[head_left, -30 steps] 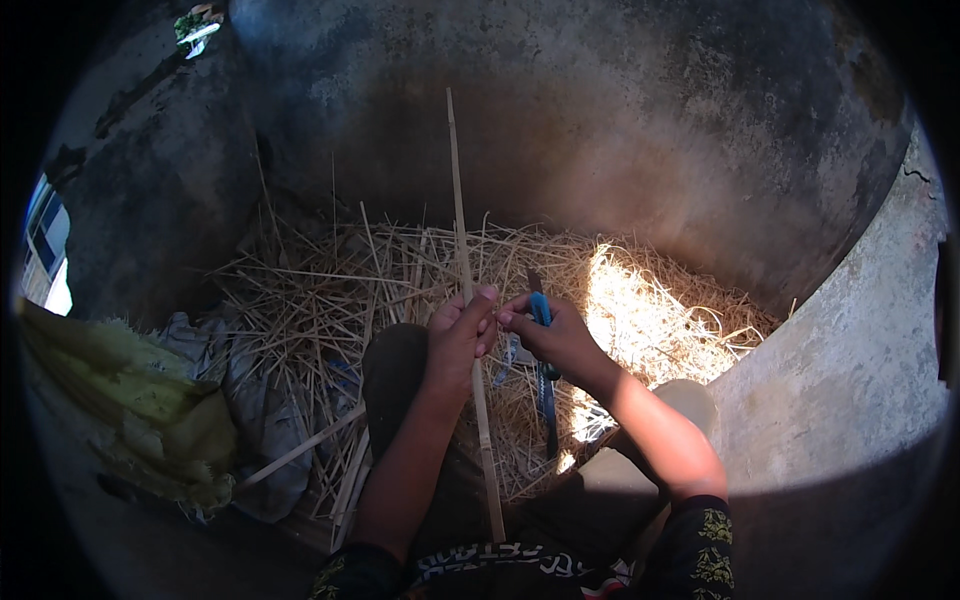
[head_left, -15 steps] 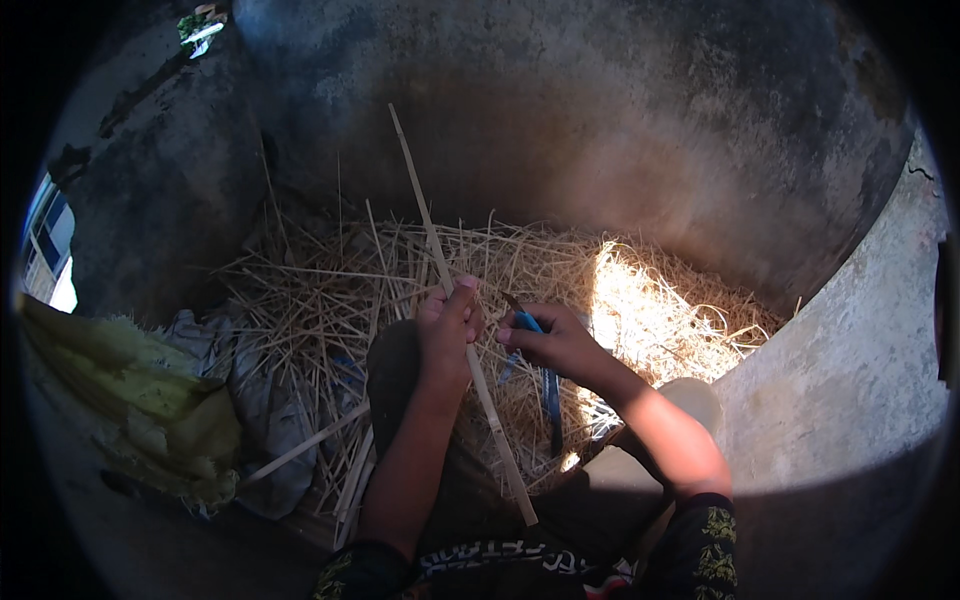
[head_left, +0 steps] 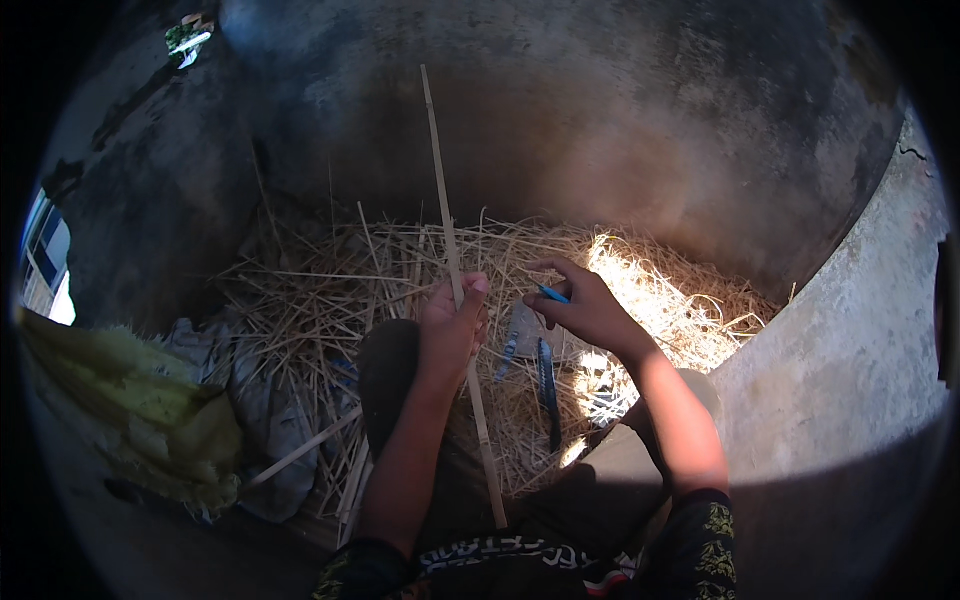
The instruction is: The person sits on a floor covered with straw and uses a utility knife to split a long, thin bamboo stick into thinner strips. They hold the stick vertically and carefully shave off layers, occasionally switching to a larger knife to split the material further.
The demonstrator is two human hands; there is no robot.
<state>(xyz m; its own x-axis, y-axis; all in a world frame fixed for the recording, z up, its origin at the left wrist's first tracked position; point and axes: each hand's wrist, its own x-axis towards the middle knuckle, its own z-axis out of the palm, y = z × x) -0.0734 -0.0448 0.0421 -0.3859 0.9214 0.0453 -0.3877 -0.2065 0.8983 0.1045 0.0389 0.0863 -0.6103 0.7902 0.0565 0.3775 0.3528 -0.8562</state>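
Note:
A long, thin bamboo strip (head_left: 441,180) stands nearly upright in front of me, its lower end near my lap. My left hand (head_left: 450,320) is closed around its middle, thumb lying along it. To the right of the strip and apart from it, my right hand (head_left: 595,312) grips a small blue-handled knife (head_left: 552,293). The index finger is stretched out toward the left, while the rest of the hand keeps the handle. The knife's blade is hard to make out from here.
Shavings and thin strips (head_left: 310,290) pile up before my knees, sunlit at the right. A dark strap-like piece (head_left: 549,390) lies between my legs. At left hangs a torn yellowish sheet (head_left: 130,400). A curved, stained wall (head_left: 600,120) rises beyond, with a pale slab (head_left: 830,380) at right.
The bamboo strip has swung more upright and moved up a little. My right hand has shifted slightly right and up, away from the strip, and its index finger has straightened.

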